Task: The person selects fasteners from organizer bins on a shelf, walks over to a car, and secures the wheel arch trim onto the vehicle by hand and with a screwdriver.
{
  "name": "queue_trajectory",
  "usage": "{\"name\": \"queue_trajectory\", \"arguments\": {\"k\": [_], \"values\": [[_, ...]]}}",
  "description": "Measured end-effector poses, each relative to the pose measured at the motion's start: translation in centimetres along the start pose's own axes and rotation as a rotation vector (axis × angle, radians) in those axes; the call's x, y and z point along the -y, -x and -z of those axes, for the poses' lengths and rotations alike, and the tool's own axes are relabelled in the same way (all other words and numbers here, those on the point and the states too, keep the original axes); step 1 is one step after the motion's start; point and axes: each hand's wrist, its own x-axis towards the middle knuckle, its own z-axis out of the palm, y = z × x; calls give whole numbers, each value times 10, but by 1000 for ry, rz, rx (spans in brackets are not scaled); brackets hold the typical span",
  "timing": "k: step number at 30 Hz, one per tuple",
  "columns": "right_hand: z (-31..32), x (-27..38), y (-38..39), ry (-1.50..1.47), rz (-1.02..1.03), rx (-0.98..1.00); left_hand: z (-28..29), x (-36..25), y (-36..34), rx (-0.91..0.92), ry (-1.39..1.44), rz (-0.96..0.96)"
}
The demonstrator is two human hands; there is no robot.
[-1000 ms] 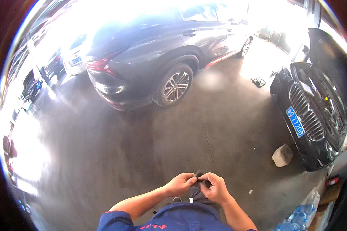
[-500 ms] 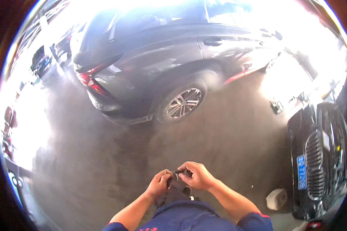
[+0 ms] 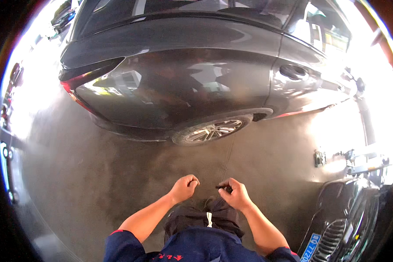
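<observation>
In front of my waist, my right hand (image 3: 236,194) is closed around a small black object (image 3: 228,189). One narrow end of it sticks out toward the left; its kind cannot be made out. My left hand (image 3: 184,188) is curled closed a short way to the left, apart from the right one, and its fingers hide whatever may be in it. Ahead of both hands stands a dark grey car (image 3: 170,87), side on. Its rear wheel (image 3: 214,132) is the part nearest my hands, and its red tail light (image 3: 76,89) is at the left.
A black car front part (image 3: 343,218) with a grille and a blue plate stands at the lower right. Beyond it are a metal stand (image 3: 367,166) and a small dark item on the floor (image 3: 320,158). Grey floor (image 3: 131,170) lies between me and the car.
My hands have moved apart; they were close together before. The grey car now appears nearer and larger. The black front part has shifted lower in view.
</observation>
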Motion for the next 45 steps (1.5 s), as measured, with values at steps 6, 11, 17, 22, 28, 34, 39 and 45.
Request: {"name": "queue_trajectory", "arguments": {"k": [6,11,17,22,28,34,39,45], "values": [[-3,-86,-163,60,-6,127,40,52,-107,-211,-313,61],[-64,-158,-303,64,241,245,77,141,-187,-259,-625,223],[-188,-239,-392,-286,395,243,90,225,-247,-561,-888,165],[-265,-272,-434,-360,659,18,80,230,-265,-703,-1061,-13],[-281,-271,-455,-560,833,-67,70,239,-276,-832,-1252,-163],[-265,-236,-451,-741,873,-208,71,246,-282,-876,-1292,-93],[-258,-215,-465,-863,868,-188,70,263,-285,-941,-1286,-125],[-270,-215,-479,-949,871,-171,59,239,-285,-899,-1317,-143]]}}
